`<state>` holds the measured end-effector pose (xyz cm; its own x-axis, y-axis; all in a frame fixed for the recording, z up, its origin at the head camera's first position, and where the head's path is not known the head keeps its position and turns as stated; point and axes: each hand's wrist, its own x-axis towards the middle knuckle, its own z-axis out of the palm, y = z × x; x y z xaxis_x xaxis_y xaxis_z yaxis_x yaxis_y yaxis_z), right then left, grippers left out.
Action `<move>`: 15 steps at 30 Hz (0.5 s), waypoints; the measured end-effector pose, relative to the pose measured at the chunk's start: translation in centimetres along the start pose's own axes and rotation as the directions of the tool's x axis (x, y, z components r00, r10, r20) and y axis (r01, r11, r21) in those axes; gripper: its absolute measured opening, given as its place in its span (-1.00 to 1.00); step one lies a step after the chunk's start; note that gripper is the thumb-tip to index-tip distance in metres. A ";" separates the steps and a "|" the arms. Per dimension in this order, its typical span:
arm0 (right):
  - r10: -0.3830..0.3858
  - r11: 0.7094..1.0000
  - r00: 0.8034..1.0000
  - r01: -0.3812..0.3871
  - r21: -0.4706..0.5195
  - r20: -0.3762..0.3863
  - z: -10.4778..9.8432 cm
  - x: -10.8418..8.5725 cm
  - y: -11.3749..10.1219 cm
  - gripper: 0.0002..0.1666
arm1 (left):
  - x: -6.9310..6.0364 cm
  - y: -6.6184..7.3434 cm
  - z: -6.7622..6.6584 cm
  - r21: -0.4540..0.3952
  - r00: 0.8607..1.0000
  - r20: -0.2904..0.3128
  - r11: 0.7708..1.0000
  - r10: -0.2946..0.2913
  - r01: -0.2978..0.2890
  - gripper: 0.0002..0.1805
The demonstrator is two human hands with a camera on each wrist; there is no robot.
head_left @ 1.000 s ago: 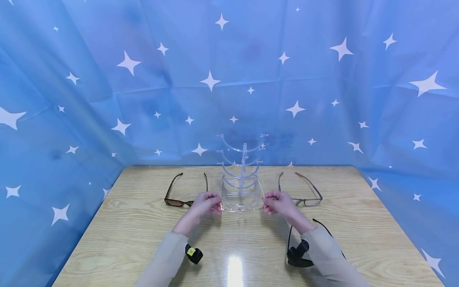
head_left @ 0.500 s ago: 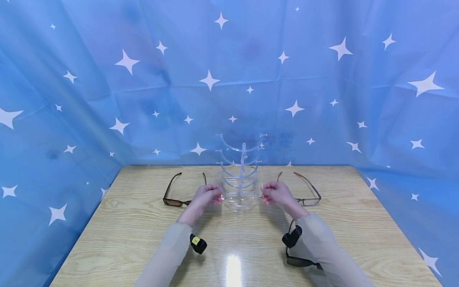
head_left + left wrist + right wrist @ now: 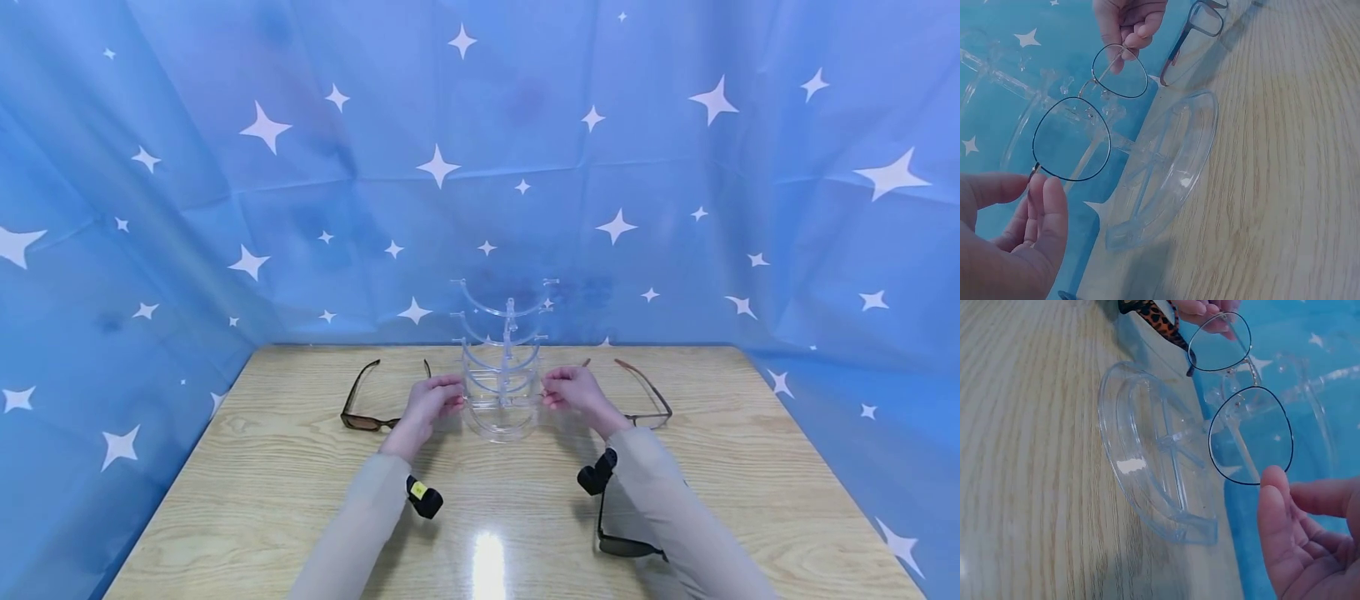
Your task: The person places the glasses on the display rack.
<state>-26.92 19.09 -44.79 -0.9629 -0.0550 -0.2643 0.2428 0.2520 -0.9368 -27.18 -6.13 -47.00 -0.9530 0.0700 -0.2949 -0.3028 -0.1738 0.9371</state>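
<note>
Thin-rimmed round eyeglasses (image 3: 1072, 139) are held level between both hands, in front of a clear plastic tiered eyewear stand (image 3: 507, 354). My left hand (image 3: 435, 400) pinches the frame near one hinge with thumb and fingers. At the opposite hinge, my right hand (image 3: 576, 392) pinches the other end in the same way. In the right wrist view the lenses (image 3: 1250, 437) hang above the stand's curved base (image 3: 1110, 425). Whether the glasses touch one of the stand's lower arms cannot be told. In the head view their thin rims barely show against the stand.
Tortoiseshell sunglasses (image 3: 365, 423) lie left of the stand on the wooden table (image 3: 247, 500). Dark-framed glasses with brownish temples (image 3: 660, 400) lie to its right. Black sunglasses (image 3: 628, 547) rest nearer, partly under the right sleeve. A blue star-printed curtain (image 3: 525, 125) hangs behind.
Both hands have lifted the eyeglasses from low by the stand's base, up and closer to its lower arms. The right forearm has shifted, showing more of the black sunglasses' front.
</note>
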 end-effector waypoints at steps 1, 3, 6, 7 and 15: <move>0.004 1.000 1.000 -0.004 0.006 0.000 0.0 0.1 0.0 -0.62 | 0.1 0.0 0.0 -0.010 1.000 -0.007 1.000 0.002 -0.002 -0.63; 0.018 1.000 1.000 -0.018 0.015 0.001 0.0 0.2 -0.1 -0.61 | 0.2 0.0 0.2 -0.026 1.000 -0.023 1.000 0.000 -0.001 -0.64; 0.032 0.999 0.999 -0.032 0.039 0.006 0.0 0.5 0.0 -0.61 | 0.5 -0.2 0.3 -0.044 0.999 -0.047 0.999 0.005 -0.007 -0.65; 0.030 0.998 0.999 -0.031 0.047 0.010 0.0 0.6 0.1 -0.60 | 0.6 -0.3 0.4 -0.050 0.998 -0.055 0.999 0.006 -0.009 -0.65; 0.037 0.993 0.999 -0.040 0.112 0.022 0.0 1.2 0.7 -0.61 | 0.8 -0.6 0.5 -0.068 0.997 -0.071 0.997 0.018 -0.022 -0.65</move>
<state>-27.86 19.16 -45.73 -0.9502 -0.0673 -0.3042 0.2924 0.1444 -0.9453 -27.75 -5.43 -47.72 -0.9568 -0.0027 -0.2908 -0.2815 -0.2418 0.9286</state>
